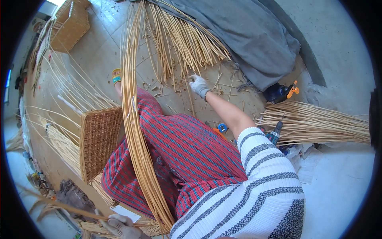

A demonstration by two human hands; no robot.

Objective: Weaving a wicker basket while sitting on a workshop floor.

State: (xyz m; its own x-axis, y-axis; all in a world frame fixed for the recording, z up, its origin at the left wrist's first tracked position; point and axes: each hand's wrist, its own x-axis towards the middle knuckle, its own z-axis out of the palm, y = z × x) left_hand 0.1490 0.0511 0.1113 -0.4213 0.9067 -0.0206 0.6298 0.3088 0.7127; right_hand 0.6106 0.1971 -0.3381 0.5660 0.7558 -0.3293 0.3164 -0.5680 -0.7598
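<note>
My left hand [121, 227], in a pale glove, is closed around a few thin willow rods [65, 206] at the lower left. The rods slant up and left out of the fist. My right hand [199, 86], also gloved, is stretched forward with its fingers drawn together at the cut ends of a spread willow bundle [191, 38]. What it pinches there is too small to make out. Across my lap, over a red checked cloth [199, 147], lies a long bundle of peeled rods [133, 95]. A woven wicker panel [100, 139] with loose rod ends stands left of my knees.
A grey cloth [254, 44] covers part of the far bundle. To the right are a dark spray bottle [277, 92] with an orange trigger, another rod bundle [322, 123], a drill [274, 133] and a blue tape measure [222, 128]. Offcuts litter the floor; a wicker box [71, 30] stands far left.
</note>
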